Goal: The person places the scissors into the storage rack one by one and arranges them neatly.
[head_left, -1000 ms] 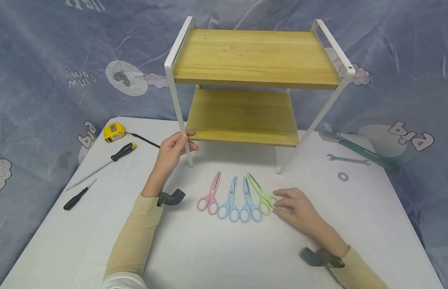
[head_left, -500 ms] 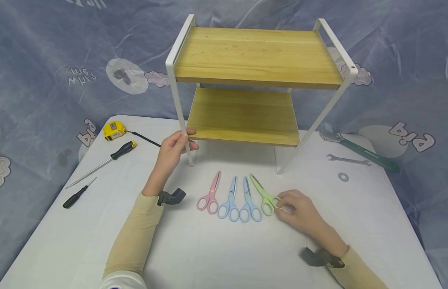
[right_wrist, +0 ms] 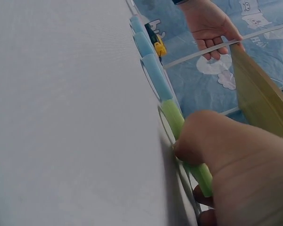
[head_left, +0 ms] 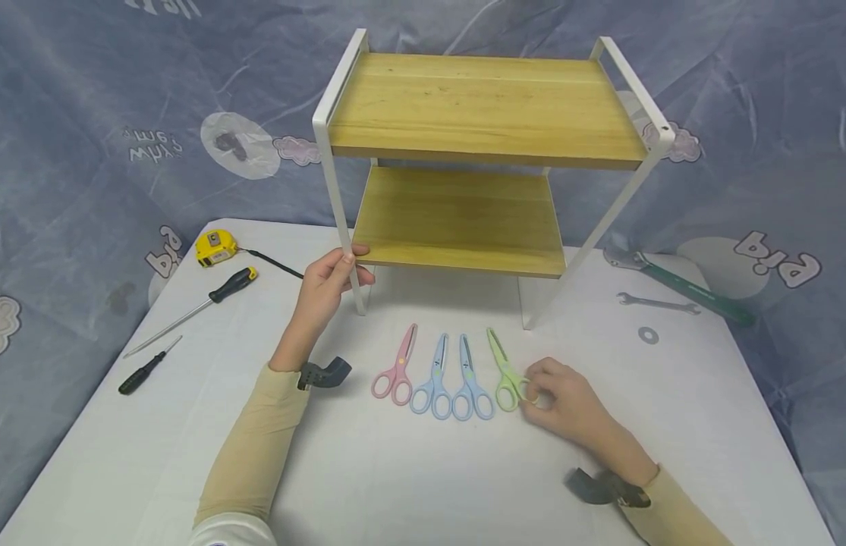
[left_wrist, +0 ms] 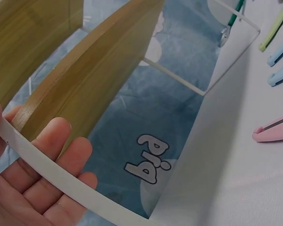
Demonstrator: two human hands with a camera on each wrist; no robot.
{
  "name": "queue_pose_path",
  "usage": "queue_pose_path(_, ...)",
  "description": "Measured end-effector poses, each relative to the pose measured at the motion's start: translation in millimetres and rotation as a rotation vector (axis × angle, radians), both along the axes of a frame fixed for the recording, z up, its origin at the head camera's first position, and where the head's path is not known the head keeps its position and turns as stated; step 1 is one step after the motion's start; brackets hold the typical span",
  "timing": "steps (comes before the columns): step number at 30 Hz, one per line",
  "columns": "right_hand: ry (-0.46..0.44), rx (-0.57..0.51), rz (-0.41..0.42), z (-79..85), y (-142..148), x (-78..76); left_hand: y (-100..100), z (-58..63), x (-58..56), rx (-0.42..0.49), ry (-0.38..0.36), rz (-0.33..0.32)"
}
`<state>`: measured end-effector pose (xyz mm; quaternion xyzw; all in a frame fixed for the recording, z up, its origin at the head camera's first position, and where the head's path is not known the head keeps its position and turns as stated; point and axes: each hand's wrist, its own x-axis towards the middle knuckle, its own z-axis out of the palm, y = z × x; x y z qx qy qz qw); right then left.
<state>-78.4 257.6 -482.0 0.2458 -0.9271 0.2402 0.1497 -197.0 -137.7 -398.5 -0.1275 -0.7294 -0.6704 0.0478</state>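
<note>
My left hand (head_left: 323, 284) grips the front left white leg of a two-tier wooden shelf (head_left: 484, 110), near the lower board (head_left: 457, 220). In the left wrist view its fingers (left_wrist: 54, 136) wrap behind the white metal strip. My right hand (head_left: 566, 398) pinches the right handle loop of the green scissors (head_left: 506, 371), which lie on the table with blades pointing away from me. To their left, in a row, lie two pairs of blue scissors (head_left: 468, 379) and one pair of pink scissors (head_left: 397, 371). Thumb and fingertips meet at the green loop in the right wrist view.
On the left side lie a yellow tape measure (head_left: 215, 248), a long screwdriver (head_left: 211, 299) and a short black screwdriver (head_left: 149, 368). An adjustable wrench with a green handle (head_left: 696, 290), an open-end wrench (head_left: 658, 303) and a washer (head_left: 648, 335) lie on the right.
The right fingers have closed on the green scissors' loop. The green scissors have shifted slightly right and turned, their blades now pointing straighter away. My left hand stays on the shelf leg.
</note>
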Motion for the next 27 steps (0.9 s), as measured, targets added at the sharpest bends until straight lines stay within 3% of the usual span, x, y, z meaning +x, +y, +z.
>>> queue_pose_path(6,0.013,-0.017,-0.012,-0.9,0.4,-0.4,-0.1,-0.4,0.0,-0.003,0.003,0.001)
queue_pose_path(18,-0.029,-0.177,0.002,-8.4,2.3,-2.3,0.0,0.1,0.2,-0.007,0.015,0.002)
queue_pose_path(27,-0.122,-0.293,0.007,-11.5,4.0,-3.2,0.9,-0.5,-0.2,-0.011,0.024,0.011)
